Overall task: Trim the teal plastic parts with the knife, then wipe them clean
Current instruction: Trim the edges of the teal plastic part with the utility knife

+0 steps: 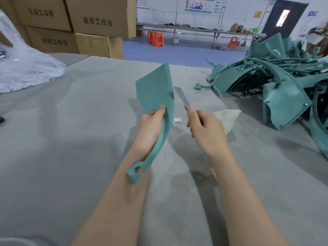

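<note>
While the left hand (150, 125) grips a curved teal plastic panel (154, 93) with the thumb pinched across its face and the fingers curled behind it, the part is held up off the grey felt-covered workbench (71, 139), above the middle of the bench. Its broad flat end points away from the person and its narrow arm, which ends in a round eyelet, lies along the left forearm.

The right hand (205, 128) is closed round an orange-handled utility knife (183, 100), the forefinger stretched along the handle. The grey blade points away, just beside the panel's right edge. The blade is blurred, so contact with that edge cannot be told.

A pale folded wiping cloth (229, 118) lies on the bench just past the right hand, and a small white scrap (177, 120) sits between the two hands. A tangled heap of matching teal plastic parts (284, 82) fills the bench's far right corner. A crumpled clear plastic bag (26, 68) rests at the left edge, with stacked brown cardboard boxes (88, 23) behind it.

This looks like the trimming step, on one part of many, with wiping not yet begun. The next move probably calls for laying the blade at a shallow angle on the panel's right edge and drawing it along, with the left thumb kept clear of its path and the panel held steady.
</note>
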A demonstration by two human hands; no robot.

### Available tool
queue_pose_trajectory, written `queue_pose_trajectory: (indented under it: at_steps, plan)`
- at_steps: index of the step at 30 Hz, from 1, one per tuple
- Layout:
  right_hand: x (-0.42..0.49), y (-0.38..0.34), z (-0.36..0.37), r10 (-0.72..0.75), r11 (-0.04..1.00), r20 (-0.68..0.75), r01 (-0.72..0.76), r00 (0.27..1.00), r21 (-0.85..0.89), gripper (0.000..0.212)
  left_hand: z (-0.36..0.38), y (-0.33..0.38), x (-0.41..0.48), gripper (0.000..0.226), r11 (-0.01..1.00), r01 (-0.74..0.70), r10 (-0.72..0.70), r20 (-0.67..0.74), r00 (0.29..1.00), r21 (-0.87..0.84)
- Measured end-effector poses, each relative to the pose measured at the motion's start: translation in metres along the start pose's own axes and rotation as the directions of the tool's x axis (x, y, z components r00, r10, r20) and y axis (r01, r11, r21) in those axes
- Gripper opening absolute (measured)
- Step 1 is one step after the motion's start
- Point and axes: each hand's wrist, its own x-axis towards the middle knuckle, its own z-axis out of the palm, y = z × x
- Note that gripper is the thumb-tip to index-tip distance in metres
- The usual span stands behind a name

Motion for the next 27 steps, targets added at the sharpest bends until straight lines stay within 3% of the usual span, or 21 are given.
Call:
queue_pose_trajectory:
  at_steps: [12, 27]
  plan:
    - [-0.006, -0.004, 0.012, -0.139, 0.985, 0.064, 0.145, 0.988, -0.091, 0.063, 0.000, 0.004, -0.002, 0.032, 0.901, 0.185, -0.160, 0.096, 0.982, -0.392]
    - [-0.010, -0.009, 0.019, -0.188, 0.980, 0.166, 0.196, 0.968, -0.034, 0.055, -0.009, 0.006, 0.005, 0.030, 0.832, 0.196, -0.182, 0.078, 0.980, -0.519]
